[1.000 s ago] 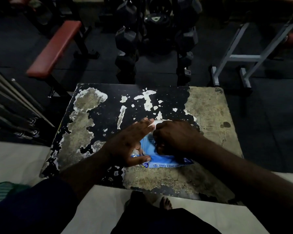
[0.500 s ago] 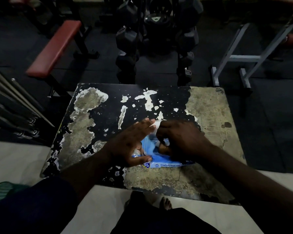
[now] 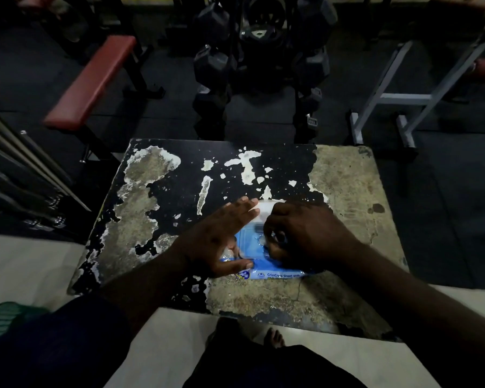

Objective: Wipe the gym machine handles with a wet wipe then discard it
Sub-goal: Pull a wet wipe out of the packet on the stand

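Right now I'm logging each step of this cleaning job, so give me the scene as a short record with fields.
surface: worn table with peeling black paint
item: blue wet wipe pack, lying flat on the table
left hand: open, pressed flat on the pack's left side
right hand: fingers curled at the pack's top opening; whether they grip a wipe cannot be told
behind table: dumbbell rack, red padded bench
stage: wipe not yet out

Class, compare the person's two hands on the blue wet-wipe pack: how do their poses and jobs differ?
The left hand lies flat with fingers spread straight, pinning the wet-wipe pack; the right hand is curled, fingertips pinching at the pack's top opening. The left covers the pack's left edge, the right its middle. Both rest on the pack on the worn table.
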Demonstrator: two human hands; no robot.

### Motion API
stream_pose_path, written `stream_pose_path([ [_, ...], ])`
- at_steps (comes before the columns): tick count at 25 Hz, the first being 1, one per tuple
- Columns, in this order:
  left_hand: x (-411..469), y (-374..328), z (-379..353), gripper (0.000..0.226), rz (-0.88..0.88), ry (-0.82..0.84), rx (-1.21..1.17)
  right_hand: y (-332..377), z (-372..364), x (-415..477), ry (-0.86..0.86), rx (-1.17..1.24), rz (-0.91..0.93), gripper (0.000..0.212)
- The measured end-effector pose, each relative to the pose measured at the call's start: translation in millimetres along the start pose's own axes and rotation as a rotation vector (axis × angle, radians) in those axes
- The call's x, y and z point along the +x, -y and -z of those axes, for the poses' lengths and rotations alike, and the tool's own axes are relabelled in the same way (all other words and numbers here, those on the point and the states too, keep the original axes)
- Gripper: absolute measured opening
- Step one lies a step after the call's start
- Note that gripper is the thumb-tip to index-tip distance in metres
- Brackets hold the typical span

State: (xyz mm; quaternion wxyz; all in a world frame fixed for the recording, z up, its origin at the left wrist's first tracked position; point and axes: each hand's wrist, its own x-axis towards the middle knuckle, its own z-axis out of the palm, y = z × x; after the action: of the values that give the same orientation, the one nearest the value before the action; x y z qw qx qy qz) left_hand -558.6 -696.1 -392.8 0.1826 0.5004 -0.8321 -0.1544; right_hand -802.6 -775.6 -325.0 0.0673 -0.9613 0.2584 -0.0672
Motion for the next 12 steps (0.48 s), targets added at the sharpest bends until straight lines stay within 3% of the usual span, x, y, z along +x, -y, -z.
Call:
stream_pose_path([
  [9, -0.1, 1.0, -1.3, 0.100, -0.003, -0.002, -0.004, 2.1, -8.8, 10.6, 0.089, -0.016, 0.027, 0.031],
  [12, 0.0, 1.1, -1.1, 0.101, 0.008, 0.011, 0.003, -2.0, -7.7, 8.7, 0.034, -0.020, 0.042, 0.031],
])
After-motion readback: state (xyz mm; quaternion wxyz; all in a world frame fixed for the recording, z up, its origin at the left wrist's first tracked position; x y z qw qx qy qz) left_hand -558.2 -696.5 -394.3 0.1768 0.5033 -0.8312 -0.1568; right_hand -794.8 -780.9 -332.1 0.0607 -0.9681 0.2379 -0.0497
